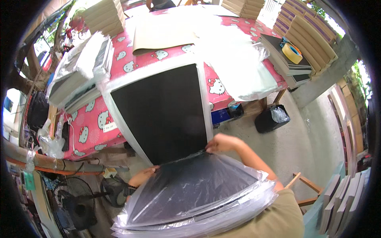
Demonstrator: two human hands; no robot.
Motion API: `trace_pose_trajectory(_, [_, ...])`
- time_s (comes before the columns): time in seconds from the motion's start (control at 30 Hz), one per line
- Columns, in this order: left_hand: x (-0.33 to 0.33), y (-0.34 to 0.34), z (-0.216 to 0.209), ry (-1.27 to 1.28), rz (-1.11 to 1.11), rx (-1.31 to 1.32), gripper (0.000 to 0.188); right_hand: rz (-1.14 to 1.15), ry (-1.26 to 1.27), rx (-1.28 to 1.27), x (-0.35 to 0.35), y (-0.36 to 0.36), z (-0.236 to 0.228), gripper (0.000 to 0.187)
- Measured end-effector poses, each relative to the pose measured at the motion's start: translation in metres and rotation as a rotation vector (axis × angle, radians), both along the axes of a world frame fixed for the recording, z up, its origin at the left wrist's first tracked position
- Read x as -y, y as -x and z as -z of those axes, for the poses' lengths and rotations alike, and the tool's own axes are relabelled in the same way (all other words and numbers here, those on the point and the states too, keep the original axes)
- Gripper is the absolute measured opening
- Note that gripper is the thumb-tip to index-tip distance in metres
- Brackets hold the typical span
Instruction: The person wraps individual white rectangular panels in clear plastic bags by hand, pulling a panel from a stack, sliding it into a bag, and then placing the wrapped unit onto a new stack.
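Observation:
A large black flat panel with a white border (162, 107) reaches from the table toward me. Its near end sits in the mouth of a clear plastic bag (198, 182), which spreads over my lap with more plastic layers beneath. With its fingers pinched, my right hand (223, 143) grips the bag's edge at the panel's near right corner. At the near left corner, my left hand (145, 175) holds the bag's edge and is partly hidden behind the plastic.
A pink patterned cloth (89, 131) covers the table. Plastic-wrapped panels (79, 75) stand left; clear bags (242, 71) lie right. Yellow tape (292, 53) rests on stacked dark panels. A black bin (272, 119) stands on the floor right, and a fan (75, 202) lower left.

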State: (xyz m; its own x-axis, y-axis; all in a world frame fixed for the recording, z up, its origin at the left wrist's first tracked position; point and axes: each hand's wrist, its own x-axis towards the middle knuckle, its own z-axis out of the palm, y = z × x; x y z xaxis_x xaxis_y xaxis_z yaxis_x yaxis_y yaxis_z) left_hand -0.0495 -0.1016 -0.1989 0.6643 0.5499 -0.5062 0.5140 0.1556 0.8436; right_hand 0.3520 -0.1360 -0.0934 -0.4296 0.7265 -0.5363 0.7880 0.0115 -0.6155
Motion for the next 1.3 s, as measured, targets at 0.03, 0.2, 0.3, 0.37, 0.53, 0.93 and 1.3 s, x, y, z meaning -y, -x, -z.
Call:
trace_pose_trajectory(0.03, [0.001,-0.010,-0.017,-0.082,-0.003,-0.137,0.037,0.079,-0.391,-0.231,-0.010,-0.028,0.019,0.015])
trace_pose_trajectory(0.2, [0.002,-0.019,-0.081,-0.537,-0.141,-0.453,0.027,0.542,-1.224,0.341,-0.086,-0.087,-0.071,0.036])
trace_pose_trajectory(0.3, [-0.019,-0.033,-0.127,-0.590,-0.258,-0.152,0.028,0.197,-1.261,0.950,-0.120,-0.135,-0.047,0.028])
trace_pose_trajectory(0.37, [-0.021,-0.059,-0.179,-0.744,-0.278,-0.059,0.027,0.263,-1.108,0.968,-0.122,-0.139,-0.061,0.019])
trace_pose_trajectory(0.53, [-0.020,-0.105,-0.242,-1.130,-0.209,0.356,0.053,0.317,-1.366,0.055,-0.080,-0.040,-0.115,0.007])
trace_pose_trajectory(0.93, [-0.015,-0.122,-0.250,-0.930,-0.164,0.433,0.006,0.083,-0.482,-0.515,-0.021,0.058,-0.190,0.023])
trace_pose_trajectory(1.3, [-0.035,-0.031,-0.243,-0.653,-0.500,0.334,0.014,-0.073,-0.273,-0.978,-0.065,0.002,-0.161,0.016])
